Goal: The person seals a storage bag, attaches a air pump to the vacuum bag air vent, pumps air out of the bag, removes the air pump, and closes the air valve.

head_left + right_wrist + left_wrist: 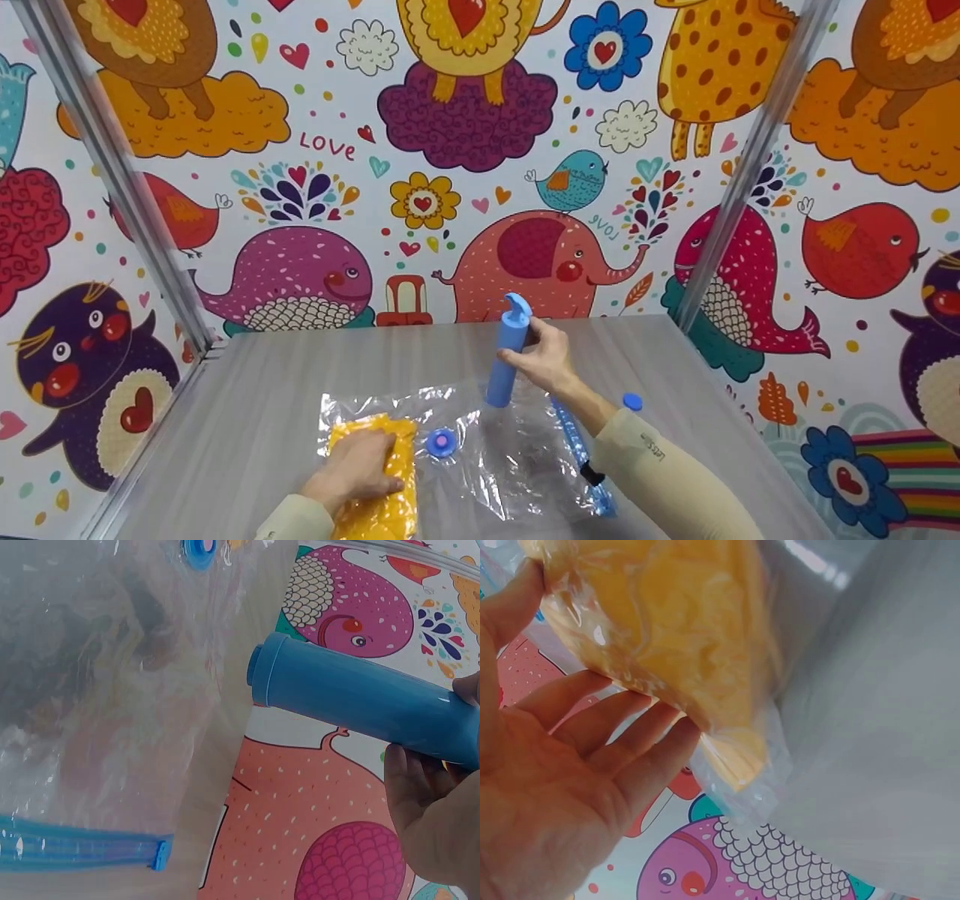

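Note:
Upright in my right hand [544,356] is a blue hand pump [507,360], gripped around its upper barrel just under the handle. Its lower end hangs over a clear plastic vacuum bag [480,465]. My left hand [356,465] rests over a folded yellow item [405,442] inside the bag's left part. In the left wrist view, the fingers reach fairly straight to the edge of the yellow item [667,622], thumb spread apart. The round blue valve [442,442], with a pink centre, lies between the yellow item and the pump. A blue zip strip [574,435] runs along the bag's right side.
A small round blue cap [632,401] lies on the grey table [270,367], beyond my right forearm. A black piece [592,473] sits on the zip strip. Patterned walls [465,187] with metal posts [720,165] stand around the table.

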### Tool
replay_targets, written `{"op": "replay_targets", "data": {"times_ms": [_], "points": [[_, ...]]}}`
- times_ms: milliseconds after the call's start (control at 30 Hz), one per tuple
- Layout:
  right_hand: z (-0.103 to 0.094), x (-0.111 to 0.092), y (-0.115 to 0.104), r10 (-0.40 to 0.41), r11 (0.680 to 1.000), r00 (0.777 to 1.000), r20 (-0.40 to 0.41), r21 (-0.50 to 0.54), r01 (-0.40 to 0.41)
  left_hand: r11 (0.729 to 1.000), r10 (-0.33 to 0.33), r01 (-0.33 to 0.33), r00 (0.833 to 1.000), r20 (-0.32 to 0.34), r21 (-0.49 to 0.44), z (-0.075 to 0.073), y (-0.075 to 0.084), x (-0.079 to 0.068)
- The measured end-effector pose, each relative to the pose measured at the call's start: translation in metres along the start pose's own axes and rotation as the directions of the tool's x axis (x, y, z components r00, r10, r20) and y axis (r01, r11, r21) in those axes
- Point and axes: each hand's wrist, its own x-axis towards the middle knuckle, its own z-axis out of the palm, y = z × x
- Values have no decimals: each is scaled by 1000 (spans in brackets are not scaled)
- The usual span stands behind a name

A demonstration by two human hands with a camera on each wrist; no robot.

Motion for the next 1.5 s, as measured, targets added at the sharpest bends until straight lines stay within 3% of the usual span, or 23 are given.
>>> {"op": "replay_targets", "data": {"times_ms": [333,533,800,1200,1500], "points": [[-32,-1,24,30,1000,997,-68,9,-29,1000,-19,20,999,28,-14,1,1,0],[-53,-1,38,63,997,990,-126,-41,-69,998,-39,40,999,29,-39,-1,1,1],[-73,-4,53,146,987,978,-146,-45,-154,999,10,-10,1000,-11,30,-2,0,1],[-107,-5,65,248,964,952,-182,-49,-261,1000,-3,3,1000,1,0,-4,3,3],[-134,-8,79,343,931,911,-228,-46,-362,999,-34,35,999,32,-37,-3,3,3]]}}
